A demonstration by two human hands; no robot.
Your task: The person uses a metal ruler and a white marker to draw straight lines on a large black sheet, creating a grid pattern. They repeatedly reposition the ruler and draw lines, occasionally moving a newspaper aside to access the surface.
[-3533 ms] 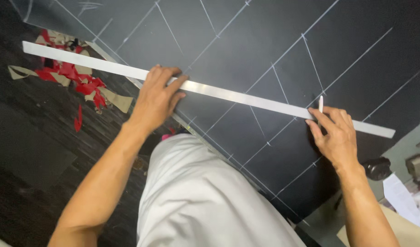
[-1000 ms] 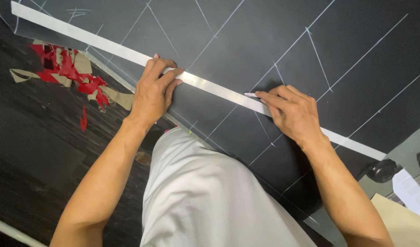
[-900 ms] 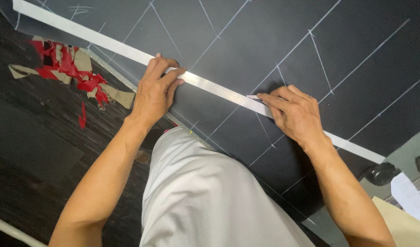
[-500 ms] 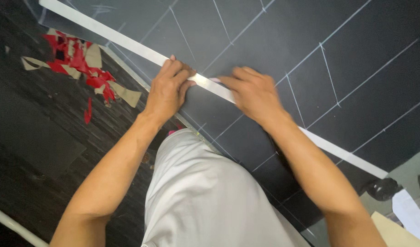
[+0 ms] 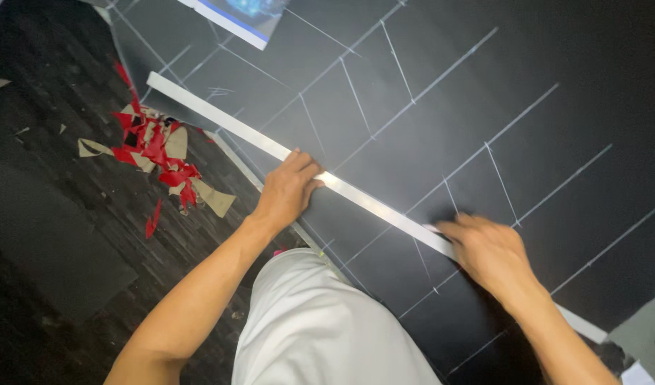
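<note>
Below, marking step: left hand (image 5: 288, 192) fingers spread flat, pinning the metal ruler (image 5: 356, 196) to dark fabric (image 5: 484, 78); right hand (image 5: 484, 249), blurred beside the ruler's edge, grip indiscernible; steadiness needed next.

— What lies across the black sheet (image 5: 541, 85)?
— The long metal ruler (image 5: 220, 121), running from its upper left edge toward the lower right edge, with the left hand (image 5: 288, 191) and right hand (image 5: 488, 249) on it.
— Open room?
— Above the ruler, to the upper right corner; a blue-and-white paper (image 5: 242, 14) at the top edge.
</note>
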